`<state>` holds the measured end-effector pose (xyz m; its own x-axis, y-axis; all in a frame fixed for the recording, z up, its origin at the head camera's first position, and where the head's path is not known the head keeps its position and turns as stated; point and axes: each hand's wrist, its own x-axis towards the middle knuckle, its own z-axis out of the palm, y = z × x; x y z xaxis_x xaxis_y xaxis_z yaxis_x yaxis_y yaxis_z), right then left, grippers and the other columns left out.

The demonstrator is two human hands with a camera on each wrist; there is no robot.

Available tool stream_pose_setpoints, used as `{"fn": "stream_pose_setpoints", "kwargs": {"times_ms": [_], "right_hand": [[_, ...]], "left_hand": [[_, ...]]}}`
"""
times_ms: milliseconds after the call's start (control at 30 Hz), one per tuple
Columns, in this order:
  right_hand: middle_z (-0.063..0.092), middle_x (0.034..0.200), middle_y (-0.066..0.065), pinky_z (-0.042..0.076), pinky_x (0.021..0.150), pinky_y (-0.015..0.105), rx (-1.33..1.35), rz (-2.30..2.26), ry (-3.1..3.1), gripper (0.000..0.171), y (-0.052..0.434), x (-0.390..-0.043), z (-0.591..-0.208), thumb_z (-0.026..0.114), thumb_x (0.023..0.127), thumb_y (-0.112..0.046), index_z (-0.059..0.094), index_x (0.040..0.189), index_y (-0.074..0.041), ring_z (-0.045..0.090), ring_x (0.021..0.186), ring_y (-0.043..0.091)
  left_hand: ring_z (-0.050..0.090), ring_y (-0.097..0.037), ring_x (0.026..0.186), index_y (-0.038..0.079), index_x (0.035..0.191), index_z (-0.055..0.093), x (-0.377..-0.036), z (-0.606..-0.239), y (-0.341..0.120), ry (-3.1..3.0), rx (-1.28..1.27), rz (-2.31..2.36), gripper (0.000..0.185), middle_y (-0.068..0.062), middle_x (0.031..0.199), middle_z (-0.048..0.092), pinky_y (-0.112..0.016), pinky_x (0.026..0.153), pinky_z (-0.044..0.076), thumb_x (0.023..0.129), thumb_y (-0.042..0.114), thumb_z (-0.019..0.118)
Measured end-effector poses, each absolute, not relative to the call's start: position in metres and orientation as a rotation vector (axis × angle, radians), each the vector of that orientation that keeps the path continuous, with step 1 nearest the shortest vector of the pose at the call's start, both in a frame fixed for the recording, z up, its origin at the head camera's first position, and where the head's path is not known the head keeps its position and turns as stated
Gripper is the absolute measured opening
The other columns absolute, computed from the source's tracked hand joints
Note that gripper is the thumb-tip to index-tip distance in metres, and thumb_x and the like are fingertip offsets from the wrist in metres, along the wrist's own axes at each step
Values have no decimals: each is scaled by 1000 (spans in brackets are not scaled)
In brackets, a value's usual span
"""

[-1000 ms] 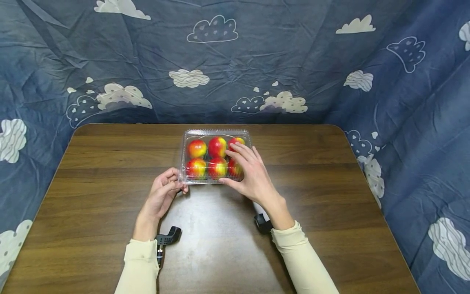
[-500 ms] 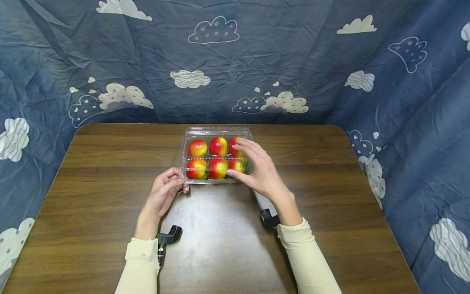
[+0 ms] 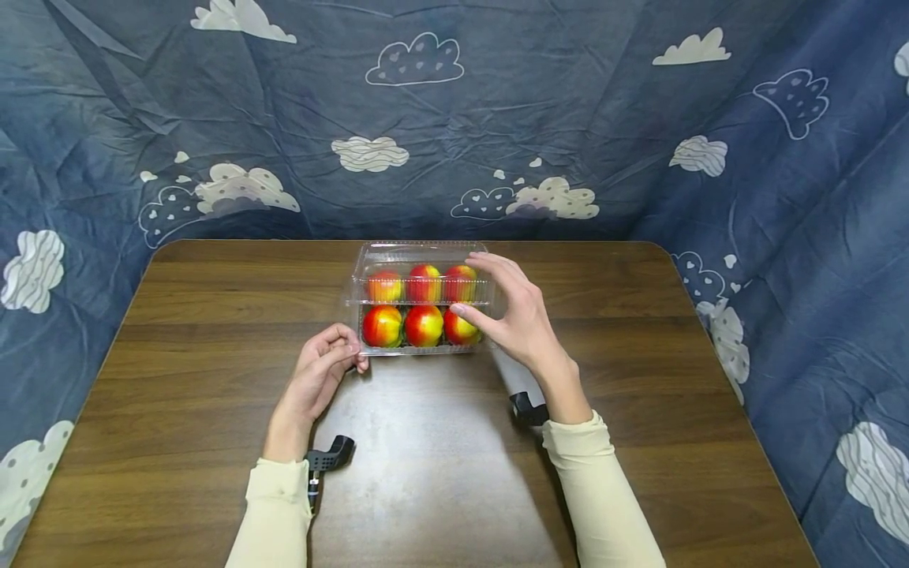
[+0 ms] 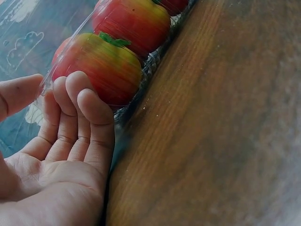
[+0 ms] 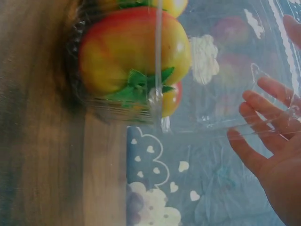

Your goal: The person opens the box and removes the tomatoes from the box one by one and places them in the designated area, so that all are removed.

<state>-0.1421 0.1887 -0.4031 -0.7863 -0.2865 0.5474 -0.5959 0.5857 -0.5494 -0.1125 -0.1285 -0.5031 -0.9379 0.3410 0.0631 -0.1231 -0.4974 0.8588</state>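
A clear plastic clamshell box [image 3: 419, 304] is seen near the far middle of the wooden table [image 3: 177, 379], with six red-and-yellow apples [image 3: 424, 325] packed inside in two rows of three. Its hinged lid [image 3: 419, 272] is raised at the near edge and tilted up, so that the back row is viewed through the plastic while the front row lies uncovered.

The lid's near right edge is pinched by the right hand [image 3: 514, 319], thumb under and fingers over; in the right wrist view the transparent sheet [image 5: 221, 94] is seen running across the fingers [image 5: 263, 110]. The box's near left corner is held by the left hand [image 3: 319, 375], its fingers [image 4: 77, 101] curled against the tray wall just beside an apple [image 4: 101, 66].

The box is judged thin and springy — stiff enough to keep its shape, yet easily buckled or cracked if squeezed, and slick to the touch. With six fruits inside, most of the weight would be carried by the tray, so the tray is better steadied at a corner or rim, and the lid taken by its flanged edge rather than its flat face. The apples look firm and smooth and could probably be gripped around the middle; whether they are real fruit cannot be told.

Behind the table a blue cloth with cloud prints [image 3: 454, 118] is hung, and cream sleeves [image 3: 273, 505] cover both forearms.
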Motion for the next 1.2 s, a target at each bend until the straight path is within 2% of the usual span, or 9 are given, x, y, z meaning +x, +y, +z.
{"fn": "stream_pose_setpoints", "kwargs": {"times_ms": [300,433,567,767,1033,1200], "right_hand": [[55,142,2,41,112,39,650,1104,-2391,70,196,-154,-397,83,79,-32,53,140,-15,50,131,18],[58,139,-1,48,102,36,580,1116,-2407,65,200,-158,-396,79,84,-31,52,141,-17,58,116,19],[58,138,-5,50,94,37,517,1121,-2429,62,203,-162,-396,75,87,-31,51,142,-19,58,106,18],[55,141,-5,53,97,44,489,1165,-2445,62,206,-165,-401,73,88,-29,48,144,-21,59,111,18],[54,142,-4,48,105,35,451,1222,-2451,65,207,-168,-405,73,89,-27,44,147,-24,56,126,14],[58,137,3,50,103,39,421,1249,-2442,61,208,-170,-408,74,89,-26,47,143,-18,61,121,24]], "left_hand": [[60,-20,69,-1,92,54,-112,-500,-127,1378,312,2495,12,-7,79,61,-28,69,55,95,-9,47],[60,-20,69,0,91,54,-112,-501,-127,1389,313,2490,12,-7,79,61,-28,69,54,95,-9,47],[60,-20,69,0,91,54,-112,-500,-127,1390,304,2489,14,-7,79,61,-28,69,55,96,-10,45],[59,-20,69,-1,92,53,-112,-501,-127,1390,301,2492,11,-6,78,61,-28,69,54,95,-10,46],[59,-20,69,0,91,54,-112,-502,-128,1397,306,2491,12,-6,79,61,-28,68,54,95,-9,47],[59,-20,69,0,92,54,-112,-500,-128,1394,307,2487,11,-6,79,60,-28,69,54,95,-8,48]]}}
